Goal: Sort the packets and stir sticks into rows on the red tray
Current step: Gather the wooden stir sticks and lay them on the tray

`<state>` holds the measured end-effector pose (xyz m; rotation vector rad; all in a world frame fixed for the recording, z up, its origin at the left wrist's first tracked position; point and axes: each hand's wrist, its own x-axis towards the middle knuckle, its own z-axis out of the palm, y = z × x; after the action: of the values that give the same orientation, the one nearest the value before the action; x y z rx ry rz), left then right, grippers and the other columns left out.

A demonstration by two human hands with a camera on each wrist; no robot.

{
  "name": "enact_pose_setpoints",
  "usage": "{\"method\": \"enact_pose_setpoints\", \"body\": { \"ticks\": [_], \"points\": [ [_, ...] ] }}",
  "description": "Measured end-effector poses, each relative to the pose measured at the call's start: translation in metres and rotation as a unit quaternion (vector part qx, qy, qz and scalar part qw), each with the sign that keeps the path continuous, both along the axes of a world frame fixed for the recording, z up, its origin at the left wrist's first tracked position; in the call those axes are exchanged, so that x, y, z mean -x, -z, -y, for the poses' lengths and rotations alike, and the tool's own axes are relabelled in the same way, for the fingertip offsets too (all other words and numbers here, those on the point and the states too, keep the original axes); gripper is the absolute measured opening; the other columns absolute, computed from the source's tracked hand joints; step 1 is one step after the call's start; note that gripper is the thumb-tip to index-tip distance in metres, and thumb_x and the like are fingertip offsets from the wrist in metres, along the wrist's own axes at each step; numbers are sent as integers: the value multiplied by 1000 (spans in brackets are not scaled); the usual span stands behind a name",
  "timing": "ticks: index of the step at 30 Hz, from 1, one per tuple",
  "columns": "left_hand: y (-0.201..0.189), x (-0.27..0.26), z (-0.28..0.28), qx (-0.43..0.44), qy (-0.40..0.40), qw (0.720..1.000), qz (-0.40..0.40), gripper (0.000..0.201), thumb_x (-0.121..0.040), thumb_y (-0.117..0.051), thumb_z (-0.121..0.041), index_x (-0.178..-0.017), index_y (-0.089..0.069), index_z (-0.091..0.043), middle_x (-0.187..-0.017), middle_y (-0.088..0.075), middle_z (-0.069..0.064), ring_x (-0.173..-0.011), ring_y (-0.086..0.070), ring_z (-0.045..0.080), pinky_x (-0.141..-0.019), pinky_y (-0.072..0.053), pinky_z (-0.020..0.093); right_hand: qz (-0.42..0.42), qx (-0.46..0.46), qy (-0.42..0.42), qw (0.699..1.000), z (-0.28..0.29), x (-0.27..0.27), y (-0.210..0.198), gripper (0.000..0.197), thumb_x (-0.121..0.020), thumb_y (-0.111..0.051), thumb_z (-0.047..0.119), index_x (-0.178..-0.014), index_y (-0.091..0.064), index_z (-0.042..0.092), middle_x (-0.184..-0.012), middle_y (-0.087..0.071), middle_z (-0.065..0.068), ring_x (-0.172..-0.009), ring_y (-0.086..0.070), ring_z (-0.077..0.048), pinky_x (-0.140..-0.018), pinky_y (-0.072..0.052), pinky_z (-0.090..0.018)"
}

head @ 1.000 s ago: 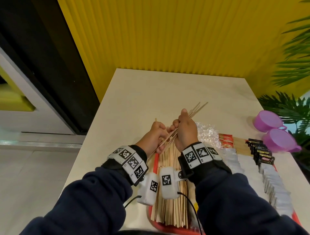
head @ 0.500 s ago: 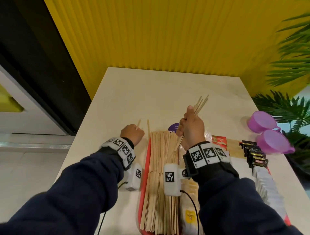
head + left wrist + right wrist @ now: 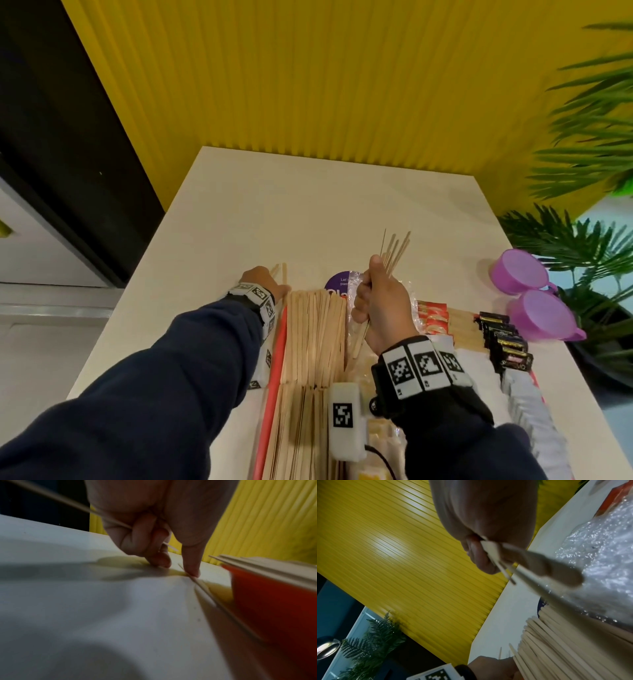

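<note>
The red tray (image 3: 278,342) carries rows of wooden stir sticks (image 3: 315,335) on its left side. To their right lie red packets (image 3: 433,317), tan packets (image 3: 462,327), black packets (image 3: 503,339) and white packets (image 3: 527,401). My right hand (image 3: 378,301) grips a small bundle of stir sticks (image 3: 394,250) upright above the tray's far end. My left hand (image 3: 262,279) is down on the table just left of the tray. Its curled fingers hold one thin stick (image 3: 68,503), and its index finger (image 3: 191,563) presses on another stick (image 3: 205,592) lying beside the tray wall (image 3: 274,601).
A crinkled clear plastic bag (image 3: 346,284) with a purple label lies at the tray's far end, under my right hand. Two purple cups (image 3: 517,270) stand at the table's right edge by a green plant (image 3: 582,240). A yellow ribbed wall backs the table.
My left hand has left the bundle and moved left and down to the table beside the tray, taking one stick. My right hand has kept the bundle and tipped it more upright.
</note>
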<state>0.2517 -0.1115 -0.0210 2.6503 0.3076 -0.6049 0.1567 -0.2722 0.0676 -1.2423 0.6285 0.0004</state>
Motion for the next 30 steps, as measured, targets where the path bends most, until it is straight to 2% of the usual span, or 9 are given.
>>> {"method": "enact_pose_setpoints", "body": {
  "ticks": [4,7,9,11,15,19,23,27,30],
  "points": [
    [-4,-1,-9,-10,-43,999,23,37,-91,-56,-27,-62,-44,-9,-63,-47,2,-65,-49,19,-61,-38,25,-1,-8,-7,1000,-4,1,5,42,-97,-41,42,-65,-41,14,-42,-28,7,-37,-22,-8,-39,-18,-19],
    [1,1,-29,-12,-42,999,31,37,-94,-52,-26,-61,-47,-10,-73,-59,5,-76,-57,23,-67,-41,26,-1,-10,-14,1000,-10,3,8,43,-97,-41,43,-65,-42,14,-44,-27,6,-37,-22,-8,-39,-18,-19],
    [1,9,-42,-12,-13,1000,6,27,-96,-49,-30,-80,-61,-11,-106,-65,9,-99,-60,26,-81,-44,29,1,-6,-21,1000,-15,4,7,42,-96,-41,43,-66,-42,14,-45,-27,6,-36,-23,-7,-38,-20,-19],
    [1,19,-50,-30,21,999,-3,30,-97,-46,-28,-119,-60,-12,-129,-56,9,-118,-53,27,-96,-42,34,7,-3,-28,1000,-21,6,6,42,-96,-41,44,-66,-42,14,-46,-28,5,-36,-23,-7,-37,-21,-18],
    [-2,41,-63,-2,50,998,-39,44,-98,-41,-26,-136,-42,-4,-139,-46,9,-124,-48,26,-99,-37,31,4,0,-35,999,-34,11,6,42,-96,-41,43,-65,-42,15,-42,-29,8,-33,-24,-5,-34,-21,-17],
    [-21,68,-66,62,-14,995,79,13,-98,-36,-12,-99,-47,-4,-113,-59,18,-95,-55,30,-72,-36,28,-18,1,-53,998,-52,14,10,40,-97,-43,42,-68,-45,14,-39,-31,9,-32,-26,-5,-34,-23,-18],
    [-49,86,-68,212,-10,971,113,10,-92,-38,-5,-93,-48,-7,-110,-53,5,-92,-48,22,-73,-32,26,-26,23,-100,994,-81,15,8,31,-93,-51,37,-81,-56,9,-49,-31,3,-32,-28,-6,-33,-24,-17],
    [-68,101,-67,285,77,950,100,31,-96,-33,-7,-123,-43,-17,-99,-50,-2,-96,-47,18,-70,-36,22,-4,58,-157,986,-106,15,5,21,-84,-67,29,-75,-57,13,-52,-36,2,-37,-29,-9,-37,-23,-18],
    [-71,105,-66,300,107,944,84,39,-98,-32,-11,-137,-31,-17,-94,-52,0,-93,-50,18,-75,-38,23,20,115,-189,975,-123,13,6,24,-87,-63,21,-67,-53,13,-52,-48,-4,-36,-38,-10,-38,-26,-19]
  ]
}}
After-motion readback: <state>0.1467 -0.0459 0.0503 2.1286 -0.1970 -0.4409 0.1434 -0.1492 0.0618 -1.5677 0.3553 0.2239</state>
